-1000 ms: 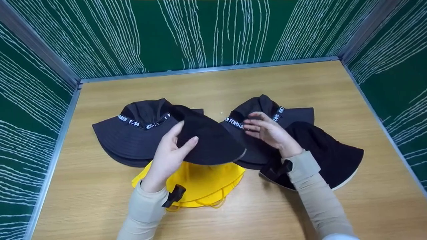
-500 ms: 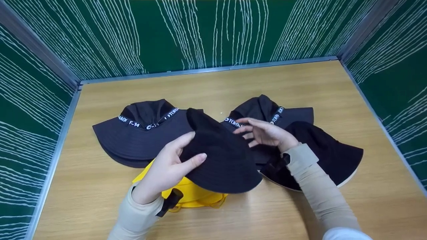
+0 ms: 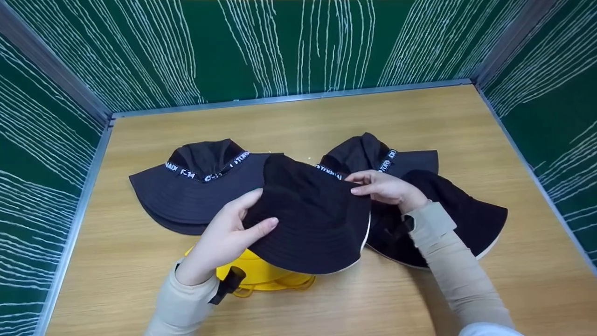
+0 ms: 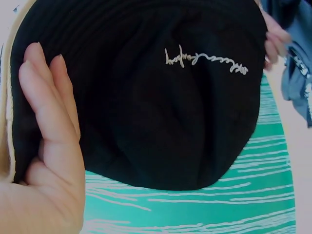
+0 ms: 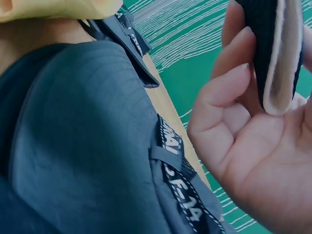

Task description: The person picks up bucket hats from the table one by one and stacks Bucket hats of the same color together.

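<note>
A black bucket hat [image 3: 312, 219] with a pale brim edge is held up between both hands, over the middle of the table. My left hand [image 3: 233, 233] grips its left side, thumb on the near face and fingers behind. My right hand [image 3: 389, 189] pinches the brim at the right; in the right wrist view the folded pale edge [image 5: 280, 73] sits between thumb and fingers. White script embroidery [image 4: 207, 61] shows on the hat in the left wrist view. Beneath the held hat lie yellow hats [image 3: 261, 275] with a cord, partly hidden.
Dark grey bucket hats [image 3: 186, 200] with a lettered band lie stacked at the left. Another dark grey lettered hat [image 3: 368, 144] lies at the back right, with a black hat [image 3: 466, 214] overlapping it. Green panels [image 3: 289, 46] with white lines enclose the wooden table [image 3: 298, 121].
The black hat has come nearer and turned upright in my left hand. My right hand, free before, has moved onto its right brim and now pinches it.
</note>
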`<state>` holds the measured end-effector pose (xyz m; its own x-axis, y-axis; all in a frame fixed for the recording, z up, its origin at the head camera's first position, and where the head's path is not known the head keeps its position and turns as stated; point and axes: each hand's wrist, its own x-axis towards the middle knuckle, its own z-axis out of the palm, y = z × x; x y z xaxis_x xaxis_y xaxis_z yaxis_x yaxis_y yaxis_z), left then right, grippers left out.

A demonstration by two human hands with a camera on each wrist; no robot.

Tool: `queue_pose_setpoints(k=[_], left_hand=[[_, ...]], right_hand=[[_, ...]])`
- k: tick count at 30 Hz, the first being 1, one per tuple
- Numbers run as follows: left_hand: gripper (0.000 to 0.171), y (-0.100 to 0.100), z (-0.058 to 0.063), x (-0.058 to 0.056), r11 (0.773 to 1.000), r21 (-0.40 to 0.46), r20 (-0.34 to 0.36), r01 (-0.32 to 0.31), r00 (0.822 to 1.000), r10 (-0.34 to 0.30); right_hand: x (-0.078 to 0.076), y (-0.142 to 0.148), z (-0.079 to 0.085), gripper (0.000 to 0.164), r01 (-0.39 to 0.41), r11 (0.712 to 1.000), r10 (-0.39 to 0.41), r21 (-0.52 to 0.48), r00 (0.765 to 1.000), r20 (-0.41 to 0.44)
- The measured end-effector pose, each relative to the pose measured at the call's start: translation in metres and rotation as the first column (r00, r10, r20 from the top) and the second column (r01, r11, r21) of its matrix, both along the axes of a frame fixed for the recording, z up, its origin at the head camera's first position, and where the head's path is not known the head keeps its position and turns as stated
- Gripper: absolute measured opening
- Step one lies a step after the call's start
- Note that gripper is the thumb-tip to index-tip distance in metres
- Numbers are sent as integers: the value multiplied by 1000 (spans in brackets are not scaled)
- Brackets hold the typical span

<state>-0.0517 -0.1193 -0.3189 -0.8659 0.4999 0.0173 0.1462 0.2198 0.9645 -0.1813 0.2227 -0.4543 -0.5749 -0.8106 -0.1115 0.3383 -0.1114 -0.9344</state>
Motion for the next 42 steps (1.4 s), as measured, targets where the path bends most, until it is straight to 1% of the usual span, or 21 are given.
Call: queue_pose_setpoints(k=[2, 4, 8, 10, 11, 13, 15, 17, 18, 20, 21, 23, 24, 26, 28, 29, 34, 36, 39, 42], left_hand=[[48, -2, -3, -2, 1000, -22, -2, -4, 1000, 4], [49, -5, -7, -4, 998, -65, -15, -22, 1000, 21], [52, -10, -20, -4, 980, -172, -17, -97, 995, 95], [52, -11, -27, -5, 969, -211, -10, -128, 992, 128], [52, -11, -30, -5, 965, -223, -4, -140, 990, 143], [52, -11, -36, -7, 962, -229, 9, -148, 988, 154], [52, -9, -42, -10, 958, -238, 17, -161, 985, 170], [52, -7, -47, -13, 956, -240, 29, -170, 983, 182], [53, -5, -50, -14, 954, -244, 33, -172, 982, 185], [54, -1, -56, -16, 949, -264, 41, -176, 980, 193], [55, 1, -58, -17, 947, -271, 47, -173, 980, 193], [56, 6, -64, -18, 948, -277, 57, -157, 982, 179], [57, 8, -66, -19, 948, -281, 60, -148, 983, 171], [56, 13, -71, -20, 955, -271, 61, -121, 988, 143], [56, 19, -74, -21, 961, -260, 65, -91, 992, 111], [56, 22, -75, -21, 965, -253, 65, -77, 993, 96], [54, 40, -78, -26, 974, -228, 60, -10, 998, 24], [54, 48, -81, -28, 972, -233, 51, 14, 999, -2], [53, 60, -85, -32, 969, -241, 63, 49, 997, -34], [53, 72, -87, -34, 963, -262, 83, 62, 996, -42]], right_hand=[[1, 3, 3, 28, 33, 999, -33, 33, 999, -20], [2, 7, 6, 28, 77, 995, -76, 57, 997, -23], [4, 14, 17, 27, 177, 979, -176, 99, 984, -26], [6, 19, 22, 27, 236, 962, -229, 137, 971, -68], [7, 21, 24, 27, 268, 949, -254, 163, 962, -104], [10, 26, 28, 27, 335, 916, -295, 219, 935, -199], [14, 31, 32, 27, 406, 871, -316, 276, 894, -319], [18, 36, 34, 25, 467, 825, -319, 319, 849, -421], [20, 38, 36, 24, 490, 806, -318, 333, 832, -455], [24, 44, 38, 20, 525, 774, -312, 355, 804, -506], [25, 47, 39, 19, 534, 762, -306, 366, 795, -524], [28, 54, 41, 21, 551, 738, -290, 390, 781, -553], [30, 58, 41, 22, 554, 733, -285, 395, 777, -561], [32, 65, 42, 25, 566, 712, -269, 415, 766, -584], [34, 73, 43, 26, 578, 693, -263, 431, 760, -595], [35, 77, 43, 25, 581, 686, -263, 437, 759, -596], [41, 98, 46, 20, 618, 630, -268, 470, 741, -615], [44, 107, 47, 18, 634, 607, -279, 479, 734, -619], [48, 121, 46, 18, 653, 574, -292, 494, 727, -622], [50, 134, 46, 17, 660, 548, -289, 513, 726, -624]])
